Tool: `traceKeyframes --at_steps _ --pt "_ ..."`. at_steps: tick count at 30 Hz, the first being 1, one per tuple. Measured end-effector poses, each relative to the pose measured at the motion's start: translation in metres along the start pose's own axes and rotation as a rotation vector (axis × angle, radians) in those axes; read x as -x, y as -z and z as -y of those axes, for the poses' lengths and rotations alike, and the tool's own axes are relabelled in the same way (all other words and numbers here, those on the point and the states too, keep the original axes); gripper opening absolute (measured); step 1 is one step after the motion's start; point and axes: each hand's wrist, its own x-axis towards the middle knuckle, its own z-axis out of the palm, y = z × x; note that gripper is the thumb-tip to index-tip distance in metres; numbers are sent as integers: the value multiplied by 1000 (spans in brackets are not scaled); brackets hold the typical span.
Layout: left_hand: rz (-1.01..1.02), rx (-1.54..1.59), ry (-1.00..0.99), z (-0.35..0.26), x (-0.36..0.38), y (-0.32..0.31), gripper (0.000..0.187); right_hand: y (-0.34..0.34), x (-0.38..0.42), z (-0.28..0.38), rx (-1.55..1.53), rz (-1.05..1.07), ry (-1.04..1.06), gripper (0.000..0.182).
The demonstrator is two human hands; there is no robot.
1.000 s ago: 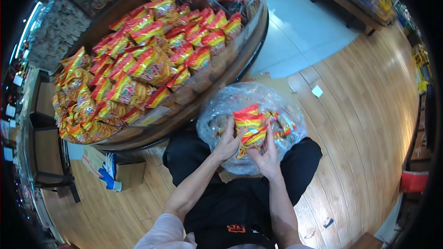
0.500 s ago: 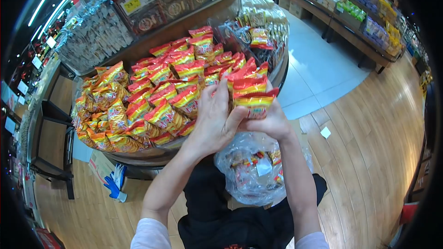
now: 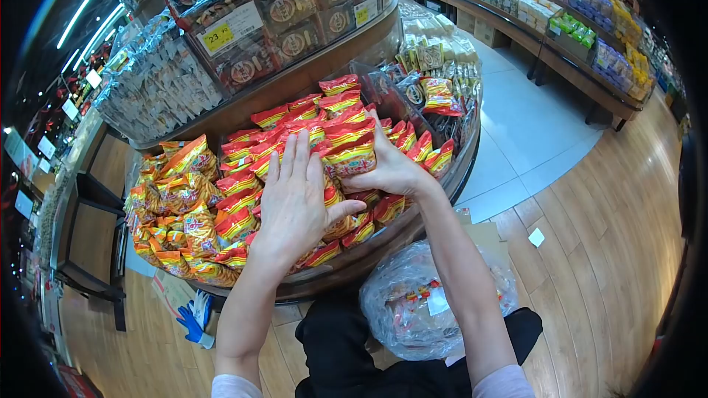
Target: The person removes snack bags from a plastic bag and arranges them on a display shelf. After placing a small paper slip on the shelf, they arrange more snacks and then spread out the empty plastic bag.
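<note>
Red and yellow snack packets (image 3: 238,203) stand in rows in a curved wooden display bin (image 3: 398,239). My left hand (image 3: 295,199) lies over the packets with its fingers stretched out and its thumb spread to the right, holding nothing. On its right, my right hand (image 3: 391,169) grips a few red packets (image 3: 351,155) among the others, its thumb upright behind them and its fingers partly hidden underneath. Orange snack packets (image 3: 198,228) fill the bin's left end. Below the bin, a clear plastic bag (image 3: 402,324) with more packets inside rests between the person's legs.
Blue and white gloves (image 3: 195,318) lie on the floor at lower left. Boxed goods with price tags (image 3: 230,28) rise behind the bin. Shelves of packaged goods (image 3: 509,11) run along the upper right. A white paper piece (image 3: 536,238) is on the wooden floor.
Both hands were together around several packets at the bin's right edge. My right hand has carried them left onto the pile, and my left hand has come off them, moved left and opened.
</note>
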Motion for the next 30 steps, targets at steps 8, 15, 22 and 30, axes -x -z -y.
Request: traceKeyframes --at_steps 8,15,22,30 --pt "-42 275 -71 2 -21 15 88 15 -17 -16 -411 523 -311 142" --pt "218 -11 -213 0 -44 -7 62 34 -9 4 -184 498 -376 135" --pt "130 -88 -179 -13 -41 -7 76 4 -73 -29 -929 -147 -532 76" --pt "252 -57 -132 -10 -42 -12 79 -34 -92 -22 -587 80 -526 82"
